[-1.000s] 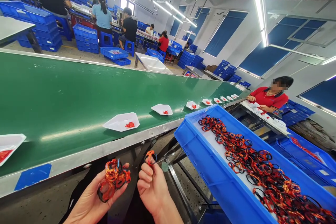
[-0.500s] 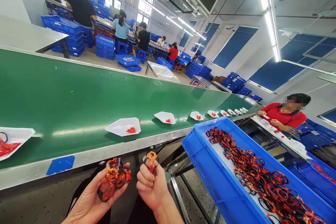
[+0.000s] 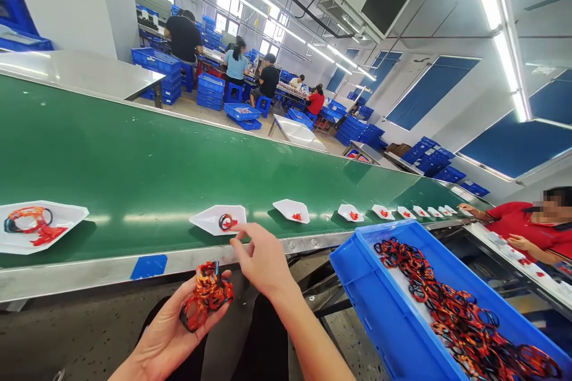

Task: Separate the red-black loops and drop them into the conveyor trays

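Note:
A small bunch of orange, red and black ring-shaped parts (image 3: 206, 294) rests in my left hand (image 3: 172, 324), its fingers curled round them below the belt edge. My right hand (image 3: 266, 262) reaches over the conveyor's metal edge, thumb and forefinger apart, nothing seen between them. Right by those fingertips, one black-and-orange ring (image 3: 224, 222) lies in a white pointed tray (image 3: 206, 218) with red pieces. Farther left, another white tray (image 3: 74, 215) holds a larger orange-and-black ring (image 3: 29, 219) and red pieces (image 3: 49, 234).
On the green conveyor belt (image 3: 134, 172), several more white trays (image 3: 290, 207) with red pieces run off to the right. A blue crate (image 3: 375, 297) full of similar rings stands at my right. Beyond it sits a co-worker in red (image 3: 513, 223); others work at the back.
My right hand has gone from beside my left hand up to the tray, and the ring it held now lies in that tray. The view has swung left.

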A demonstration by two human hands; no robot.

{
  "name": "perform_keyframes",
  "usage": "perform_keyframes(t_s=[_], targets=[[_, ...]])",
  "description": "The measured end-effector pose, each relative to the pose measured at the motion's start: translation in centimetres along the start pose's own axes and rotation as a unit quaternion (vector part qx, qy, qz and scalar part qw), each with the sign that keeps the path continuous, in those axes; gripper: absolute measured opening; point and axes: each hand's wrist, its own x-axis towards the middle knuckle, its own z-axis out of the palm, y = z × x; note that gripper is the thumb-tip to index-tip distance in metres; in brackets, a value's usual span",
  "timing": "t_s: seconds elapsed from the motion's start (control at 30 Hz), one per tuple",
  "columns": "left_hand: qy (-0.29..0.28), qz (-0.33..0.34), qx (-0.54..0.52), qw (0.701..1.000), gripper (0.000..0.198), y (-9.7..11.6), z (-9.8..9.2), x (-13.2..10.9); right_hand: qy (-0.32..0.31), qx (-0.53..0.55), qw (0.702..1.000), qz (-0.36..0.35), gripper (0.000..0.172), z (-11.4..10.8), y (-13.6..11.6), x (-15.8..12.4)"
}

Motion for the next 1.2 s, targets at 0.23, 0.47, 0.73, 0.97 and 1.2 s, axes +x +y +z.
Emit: perform_keyframes(t_s=[0.23, 0.47, 0.73, 0.97, 1.2], targets=[[-0.017, -0.002, 0.002, 1.000, 0.025, -0.8, 0.8, 0.4, 0.010, 0.115, 0.988, 0.106, 0.011, 0.8, -1.4, -4.5], [-0.058, 0.007, 0.013, 0.998, 0.027, -1.1, 0.5, 0.6, 0.002, 0.285, 0.937, 0.200, 0.009, 1.9, -1.1, -5.3], [-0.128, -0.044, -0.050, 0.989, 0.039, -2.0, -1.0, 1.7, 0.032, 0.346, 0.926, 0.145, 0.008, 2.1, -1.1, -6.3], [-0.143, -0.057, -0.075, 0.985, 0.038, -1.8, -1.4, 2.3, 0.061, 0.372, 0.921, 0.099, 0.012, 2.8, -0.6, -7.0], [-0.121, -0.030, -0.070, 0.990, 0.034, -2.4, -1.2, 2.7, 0.081, 0.352, 0.932, 0.040, 0.021, 2.9, -0.1, -7.4]])
